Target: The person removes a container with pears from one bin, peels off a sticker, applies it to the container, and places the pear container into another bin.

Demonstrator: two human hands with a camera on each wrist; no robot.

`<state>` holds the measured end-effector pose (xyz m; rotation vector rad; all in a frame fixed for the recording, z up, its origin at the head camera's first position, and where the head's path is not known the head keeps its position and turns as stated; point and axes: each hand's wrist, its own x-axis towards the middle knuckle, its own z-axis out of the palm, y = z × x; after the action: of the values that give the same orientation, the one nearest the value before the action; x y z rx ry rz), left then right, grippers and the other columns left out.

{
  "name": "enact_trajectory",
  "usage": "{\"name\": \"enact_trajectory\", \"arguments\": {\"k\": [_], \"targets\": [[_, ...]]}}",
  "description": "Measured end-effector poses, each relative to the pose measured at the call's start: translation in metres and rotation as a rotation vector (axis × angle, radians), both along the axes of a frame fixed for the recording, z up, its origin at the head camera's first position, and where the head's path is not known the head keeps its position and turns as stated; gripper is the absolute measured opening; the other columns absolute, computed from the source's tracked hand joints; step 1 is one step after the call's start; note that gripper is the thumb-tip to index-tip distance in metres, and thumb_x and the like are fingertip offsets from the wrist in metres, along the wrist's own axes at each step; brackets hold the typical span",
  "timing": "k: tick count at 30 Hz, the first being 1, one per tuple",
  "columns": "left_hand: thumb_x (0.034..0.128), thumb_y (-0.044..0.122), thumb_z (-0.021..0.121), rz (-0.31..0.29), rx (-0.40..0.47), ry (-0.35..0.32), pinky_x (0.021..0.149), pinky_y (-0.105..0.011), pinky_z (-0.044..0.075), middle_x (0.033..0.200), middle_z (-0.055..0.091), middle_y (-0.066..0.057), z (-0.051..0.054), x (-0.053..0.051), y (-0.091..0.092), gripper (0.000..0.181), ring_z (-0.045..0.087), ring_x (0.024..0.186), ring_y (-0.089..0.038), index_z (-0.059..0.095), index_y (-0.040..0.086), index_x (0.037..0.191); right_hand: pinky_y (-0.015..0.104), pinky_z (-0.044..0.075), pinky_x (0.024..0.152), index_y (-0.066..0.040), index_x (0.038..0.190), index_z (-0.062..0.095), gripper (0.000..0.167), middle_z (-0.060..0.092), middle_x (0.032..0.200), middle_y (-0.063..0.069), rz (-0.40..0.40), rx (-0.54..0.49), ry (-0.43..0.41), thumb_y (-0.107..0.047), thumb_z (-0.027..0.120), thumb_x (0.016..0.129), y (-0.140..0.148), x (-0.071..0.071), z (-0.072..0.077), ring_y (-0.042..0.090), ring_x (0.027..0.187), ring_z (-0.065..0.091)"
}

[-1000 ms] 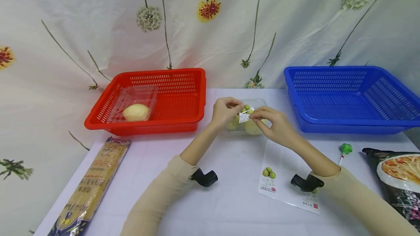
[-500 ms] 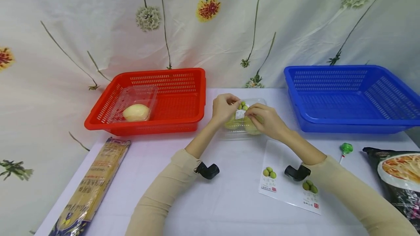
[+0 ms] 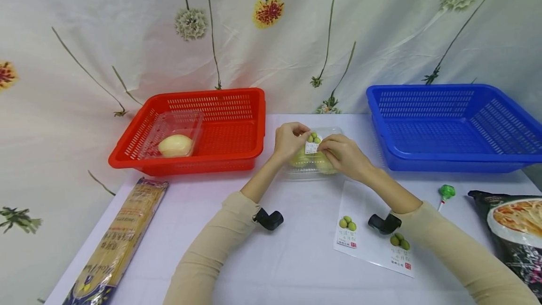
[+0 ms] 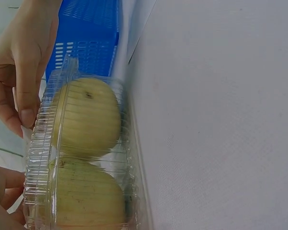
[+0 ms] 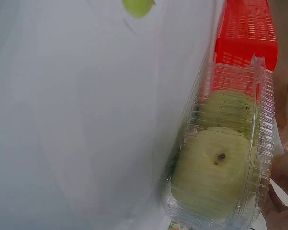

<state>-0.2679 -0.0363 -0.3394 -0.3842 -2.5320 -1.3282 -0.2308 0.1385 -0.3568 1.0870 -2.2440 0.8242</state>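
Observation:
A clear plastic box (image 3: 301, 171) with two pale yellow-green fruits (image 4: 86, 117) inside stands closed at the table's back middle. On its lid lies a white sticker (image 3: 312, 148) printed with small green fruits. My left hand (image 3: 289, 141) pinches the sticker's left side, and my right hand (image 3: 344, 153) pinches its lower right edge. In the left wrist view the right hand's fingertips hold a white edge against the lid. Both fruits (image 5: 208, 167) show through the box wall in the right wrist view.
A red basket (image 3: 186, 165) holding a clear box with one pale fruit is at the left, a blue basket (image 3: 449, 164) at the right. Noodle pack (image 3: 116, 244), sticker sheet (image 3: 368, 244), green lollipop (image 3: 447, 192) and dark food bag (image 3: 516, 239) lie on the table.
Both hands have moved slightly left, and the sticker has come down from above the box onto its lid. In the last half second the hands have hardly moved.

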Motion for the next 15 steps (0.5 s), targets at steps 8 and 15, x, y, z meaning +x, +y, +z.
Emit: {"name": "enact_trajectory", "arguments": {"k": [8, 15], "targets": [[0.0825, 0.007, 0.069, 0.003, 0.002, -0.002, 0.073, -0.024, 0.046, 0.081, 0.071, -0.011, -0.0023, -0.0026, 0.0005, 0.009, 0.062, 0.079, -0.023, 0.074, 0.001, 0.086, 0.039, 0.051, 0.079, 0.004, 0.088, 0.069, 0.013, 0.066, 0.091, 0.014, -0.027, 0.03, -0.015, 0.013, 0.064, 0.08, 0.0, -0.0018, 0.0008, 0.029, 0.088, 0.061], [0.0805, 0.006, 0.07, 0.004, -0.022, 0.018, 0.073, -0.024, 0.047, 0.081, 0.072, -0.009, -0.005, -0.0023, 0.0003, 0.007, 0.062, 0.08, -0.022, 0.075, 0.001, 0.084, 0.04, 0.05, 0.082, 0.003, 0.088, 0.069, 0.015, 0.066, 0.093, 0.015, 0.003, 0.077, -0.023, 0.014, 0.061, 0.081, 0.0017, -0.0022, 0.0003, 0.03, 0.091, 0.06]]}}
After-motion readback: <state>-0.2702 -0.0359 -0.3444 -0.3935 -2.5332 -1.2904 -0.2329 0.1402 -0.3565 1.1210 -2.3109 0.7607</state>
